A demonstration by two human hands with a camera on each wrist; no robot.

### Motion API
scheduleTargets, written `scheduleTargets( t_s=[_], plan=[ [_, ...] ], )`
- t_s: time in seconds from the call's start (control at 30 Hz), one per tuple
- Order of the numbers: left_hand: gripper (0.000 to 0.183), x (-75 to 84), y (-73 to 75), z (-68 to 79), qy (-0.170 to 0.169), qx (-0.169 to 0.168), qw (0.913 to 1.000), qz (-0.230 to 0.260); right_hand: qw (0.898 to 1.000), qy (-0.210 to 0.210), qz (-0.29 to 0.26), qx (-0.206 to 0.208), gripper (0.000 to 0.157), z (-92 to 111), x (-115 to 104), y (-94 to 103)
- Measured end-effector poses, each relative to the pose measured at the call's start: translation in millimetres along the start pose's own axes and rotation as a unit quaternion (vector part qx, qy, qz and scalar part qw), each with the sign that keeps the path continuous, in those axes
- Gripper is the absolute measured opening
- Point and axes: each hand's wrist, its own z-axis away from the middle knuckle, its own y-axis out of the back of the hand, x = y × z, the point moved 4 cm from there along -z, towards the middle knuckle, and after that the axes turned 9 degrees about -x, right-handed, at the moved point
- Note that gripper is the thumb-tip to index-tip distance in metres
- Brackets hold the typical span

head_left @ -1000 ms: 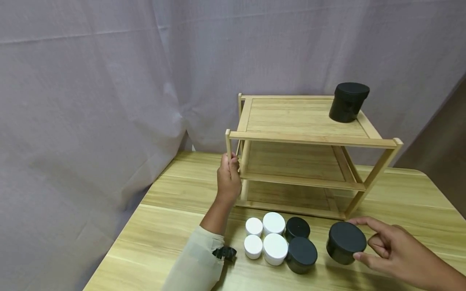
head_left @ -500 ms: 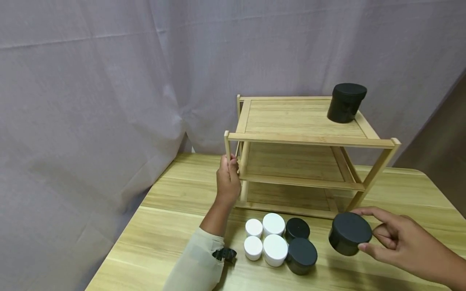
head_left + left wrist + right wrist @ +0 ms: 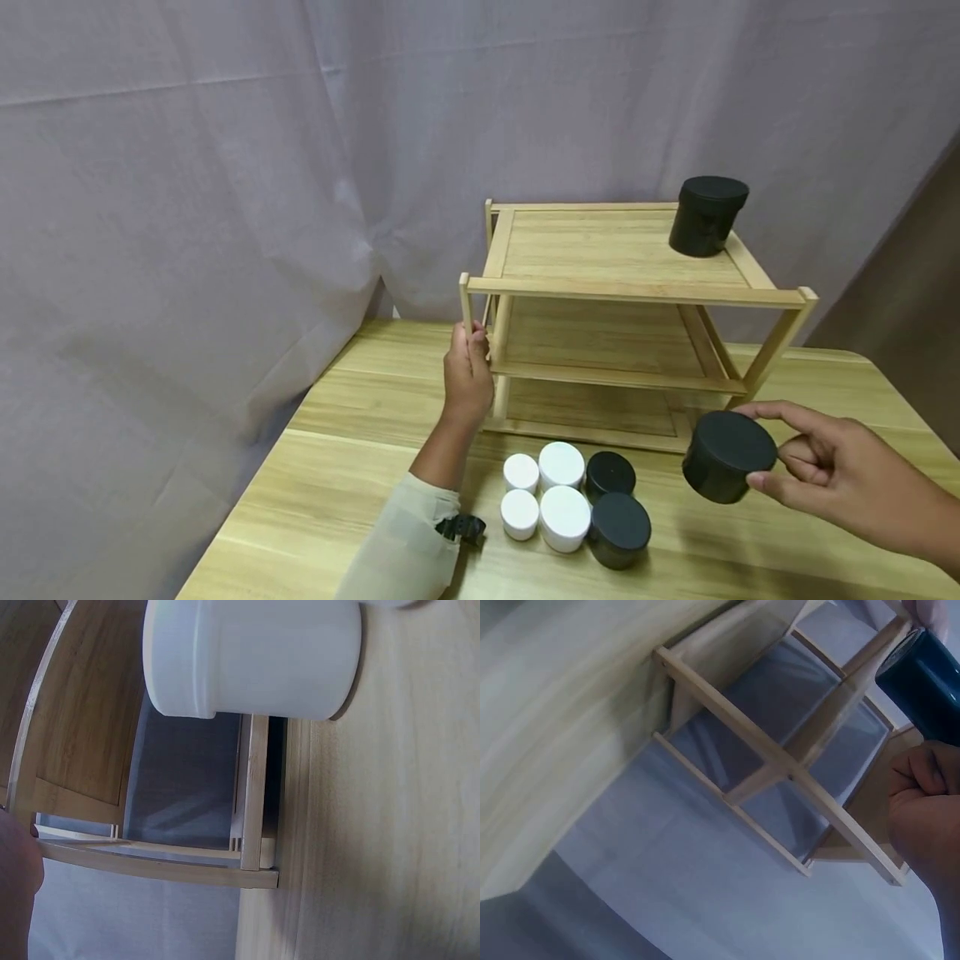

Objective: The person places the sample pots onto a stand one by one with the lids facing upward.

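My left hand [image 3: 469, 379] grips the left front post of a three-tier wooden shelf rack [image 3: 592, 287]. At the lower right, my right hand [image 3: 847, 467] pinches a squat black lidded jar [image 3: 729, 457] between thumb and fingers, off the table in front of the rack's right leg. The same jar [image 3: 922, 682] shows dark blue-green in the right wrist view. A taller black jar [image 3: 708, 217] stands at the right of the top shelf. Two more black jars, one [image 3: 619, 529] nearer than the other [image 3: 610, 475], stand on the table left of the held jar.
Several white lidded jars, among them a wide one [image 3: 565, 518] and a small one [image 3: 520, 512], stand in two rows beside the black ones. The wooden table [image 3: 300, 500] carries everything. Behind the rack hangs a grey curtain [image 3: 420, 125]. A black band [image 3: 462, 527] circles the left wrist.
My right hand has raised the black jar and moved it slightly right and toward the rack. The left hand keeps its grip on the post. The head view has shifted slightly.
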Motion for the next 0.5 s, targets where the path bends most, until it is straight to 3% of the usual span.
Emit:
scheduleTargets(
  t_s=[0.5],
  plan=[
    [0.021, 0.5, -0.6, 0.7, 0.0, 0.003, 1.0, 0.007, 0.999, 0.034, 0.005, -0.002, 0.08, -22.4, -35.7, 33.7]
  ],
)
